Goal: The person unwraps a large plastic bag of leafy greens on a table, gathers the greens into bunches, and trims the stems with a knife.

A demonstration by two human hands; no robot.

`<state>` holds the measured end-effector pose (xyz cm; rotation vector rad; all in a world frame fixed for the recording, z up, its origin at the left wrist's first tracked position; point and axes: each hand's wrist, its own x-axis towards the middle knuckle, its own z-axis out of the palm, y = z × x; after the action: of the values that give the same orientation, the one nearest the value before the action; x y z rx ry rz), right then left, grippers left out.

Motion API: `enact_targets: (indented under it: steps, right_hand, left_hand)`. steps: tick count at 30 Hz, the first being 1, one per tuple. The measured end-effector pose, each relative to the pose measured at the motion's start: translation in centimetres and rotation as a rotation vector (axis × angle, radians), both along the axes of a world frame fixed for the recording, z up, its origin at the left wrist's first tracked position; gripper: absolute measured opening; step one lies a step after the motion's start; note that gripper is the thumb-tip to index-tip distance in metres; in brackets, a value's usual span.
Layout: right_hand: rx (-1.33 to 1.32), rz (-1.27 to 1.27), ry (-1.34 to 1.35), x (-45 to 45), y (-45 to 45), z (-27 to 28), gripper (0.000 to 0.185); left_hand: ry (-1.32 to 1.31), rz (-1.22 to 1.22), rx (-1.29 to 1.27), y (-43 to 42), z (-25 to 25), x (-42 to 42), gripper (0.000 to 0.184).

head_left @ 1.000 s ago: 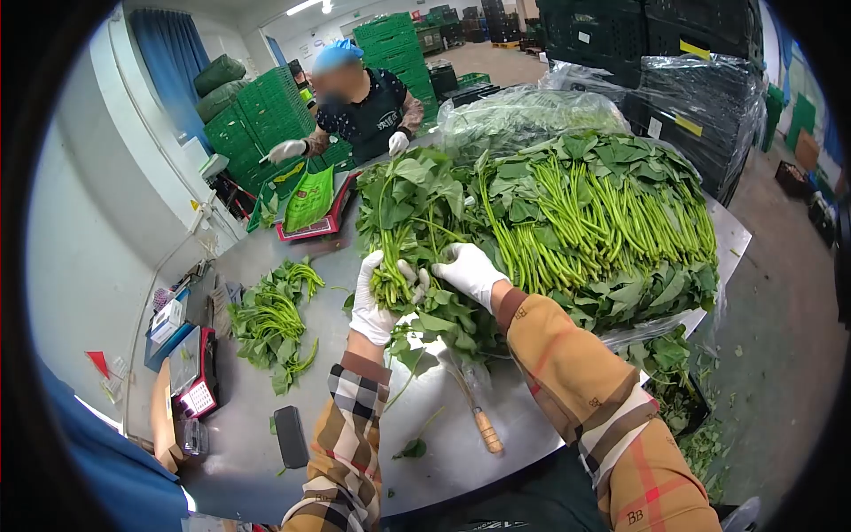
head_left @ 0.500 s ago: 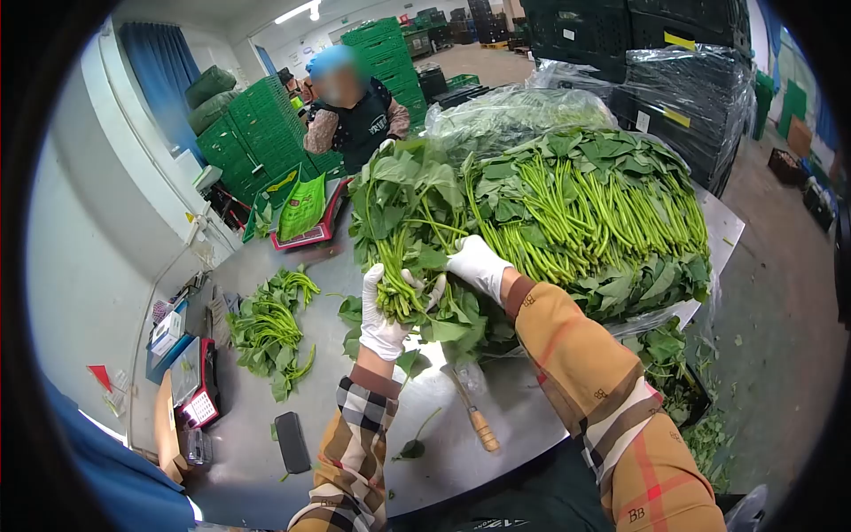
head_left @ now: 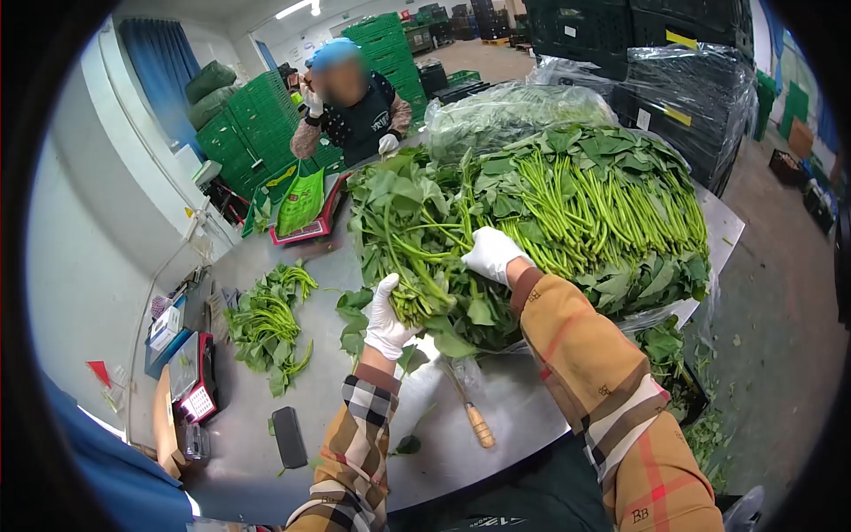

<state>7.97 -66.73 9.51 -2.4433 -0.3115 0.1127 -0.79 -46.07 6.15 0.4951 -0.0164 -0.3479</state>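
Observation:
My white-gloved left hand [head_left: 386, 321] is wrapped round the stem ends of a bunch of leafy greens [head_left: 418, 297], whose leaves point away from me. Close by on the right, my gloved right hand [head_left: 495, 254] has its fingers curled over stems at the near left edge of a big pile of leafy greens [head_left: 603, 199]. Its fingertips are partly hidden among the leaves. Below the hands, a wooden-handled tool [head_left: 480, 426] lies on the metal table [head_left: 355, 479], its front end partly covered by glare and leaves. A smaller bunch of greens [head_left: 269, 324] rests to the left.
A black phone [head_left: 289, 438] and a red scale [head_left: 202, 381] are on the table's left side. At the back, a green bag [head_left: 301, 202] sits on a red tray-like base. Across the table stands a co-worker [head_left: 359, 111] in white gloves. Wrapped black crates [head_left: 683, 97] rise behind the pile.
The bunch in my left hand has tilted and dropped lower, towards the pile. My right hand has shifted slightly right. The co-worker has raised one gloved hand beside the head.

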Motion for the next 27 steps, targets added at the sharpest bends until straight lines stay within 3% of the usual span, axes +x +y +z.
enact_targets:
  steps: [1,5,9,12,13,16,17,19,23,27]
  right_hand:
    - [-0.016,0.002,0.002,0.3,-0.6,-0.3,0.036]
    - [-0.062,-0.013,-0.042,-0.1,-0.6,-0.7,0.038]
    - [-0.068,-0.003,-0.098,-0.8,-0.8,-0.3,0.046]
    - [-0.092,0.012,-0.162,-1.9,-1.5,1.1,0.040]
    - [-0.131,0.036,-0.293,-2.2,-1.6,0.9,0.027]
    - [-0.402,-0.003,-0.775,-3.5,-1.3,1.6,0.019]
    - [-0.375,-0.001,-0.835,-3.7,-1.0,1.7,0.019]
    - [-0.308,0.097,-0.782,-4.7,-0.1,2.7,0.020]
    - [-0.195,0.356,-0.687,-5.7,1.9,1.3,0.024]
    - [-0.142,0.396,-0.637,-6.2,1.9,0.7,0.035]
  left_hand:
    - [0.079,-0.085,-0.071,1.3,-1.1,0.8,0.055]
    - [0.021,0.049,-0.161,0.3,-1.9,0.4,0.052]
    - [-0.037,0.079,-0.140,0.5,-1.8,1.1,0.058]
    - [-0.024,0.044,-0.132,1.9,-1.8,1.1,0.063]
    - [-0.022,0.042,-0.117,2.2,-1.9,1.1,0.063]
    - [-0.028,0.041,-0.091,2.2,-1.6,1.3,0.063]
    - [-0.037,0.045,-0.096,2.0,-1.5,1.4,0.064]
    - [-0.078,0.019,-0.116,1.2,-0.6,1.5,0.065]
    - [-0.225,0.117,0.122,-0.1,0.9,1.0,0.065]
    - [-0.183,0.114,0.005,-0.4,1.7,1.0,0.052]
